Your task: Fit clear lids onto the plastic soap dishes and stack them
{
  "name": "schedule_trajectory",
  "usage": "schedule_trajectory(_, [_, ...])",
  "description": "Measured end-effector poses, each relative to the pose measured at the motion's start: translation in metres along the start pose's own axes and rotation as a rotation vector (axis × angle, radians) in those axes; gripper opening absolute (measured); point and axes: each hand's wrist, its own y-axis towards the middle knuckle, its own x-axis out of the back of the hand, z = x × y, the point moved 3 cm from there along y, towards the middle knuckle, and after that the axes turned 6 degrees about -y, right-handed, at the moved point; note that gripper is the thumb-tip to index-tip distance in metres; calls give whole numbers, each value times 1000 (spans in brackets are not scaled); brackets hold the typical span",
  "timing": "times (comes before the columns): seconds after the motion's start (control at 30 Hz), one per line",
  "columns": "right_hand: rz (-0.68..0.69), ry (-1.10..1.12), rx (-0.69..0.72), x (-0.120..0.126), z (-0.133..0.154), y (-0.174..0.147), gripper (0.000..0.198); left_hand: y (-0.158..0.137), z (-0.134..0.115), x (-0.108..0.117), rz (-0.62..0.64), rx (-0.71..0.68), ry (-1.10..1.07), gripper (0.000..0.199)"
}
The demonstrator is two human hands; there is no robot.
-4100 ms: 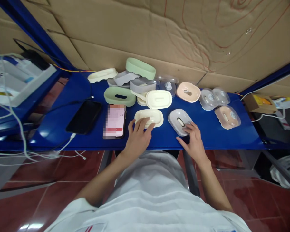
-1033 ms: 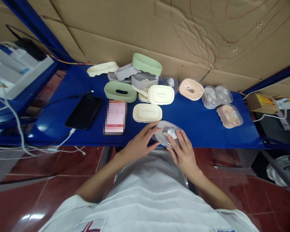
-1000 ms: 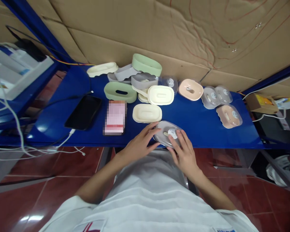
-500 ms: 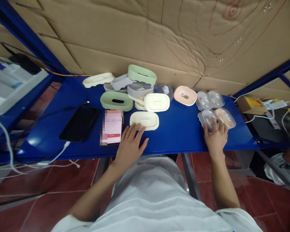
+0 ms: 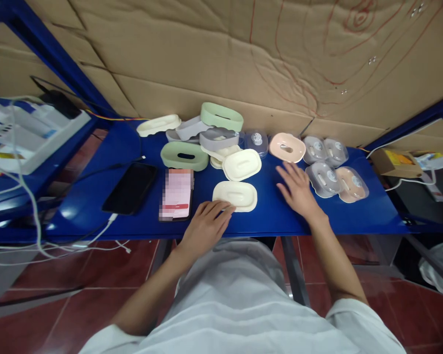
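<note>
Left hand [image 5: 204, 227] flat and open at the lower middle of the frame, fingertips just touching the near edge of the cream oval plastic soap dish [image 5: 235, 195] on the blue metal counter [image 5: 266, 211]. Right hand [image 5: 298, 190] also open and empty, fingers spread, right of centre. Sitting between that cream dish and the clear-lidded grey plastic soap dish [image 5: 324, 179], gripping nothing.

Glossy blue metal shelf [image 5: 269, 216], matt cream plastic soap dish [image 5: 235, 195], rough creased cardboard wall [image 5: 206, 59]

I see a glossy blue metal shelf [image 5: 280, 216] against a brown cardboard wall [image 5: 221, 59] scrawled with red lines, and dark red floor tiles [image 5: 59, 305] below.
</note>
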Motion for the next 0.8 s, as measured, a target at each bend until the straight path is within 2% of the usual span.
schedule_trajectory(0.07, [63, 49, 198, -7, 25, 25, 56, -1, 0, 1, 12, -11, -12, 31])
schedule_trajectory(0.13, [78, 57, 301, -14, 41, 47, 54, -3, 0, 1, 11, -22, -21, 30])
schedule_trajectory(0.23, [75, 49, 352, -23, 49, 66, 43, -6, 0, 0, 5, -52, -16, 27])
schedule_trajectory(0.3, [76, 45, 356, -25, 48, 65, 37, -8, 0, 0, -4, -68, -4, 25])
schedule_trajectory(0.43, [60, 56, 299, -16, 36, 42, 33, -8, -1, 1, -16, -103, 11, 22])
schedule_trajectory(0.53, [50, 82, 240, -10, 16, 34, 35, -6, -2, 1, 11, -98, 27, 22])
schedule_trajectory(0.7, [-30, -90, -65, -16, -40, 56, 43, -3, -2, 1, 12, -50, 24, 20])
schedule_trajectory(0.8, [-23, -119, -158, -23, -63, 69, 35, -2, -2, 1, 11, -47, 28, 21])
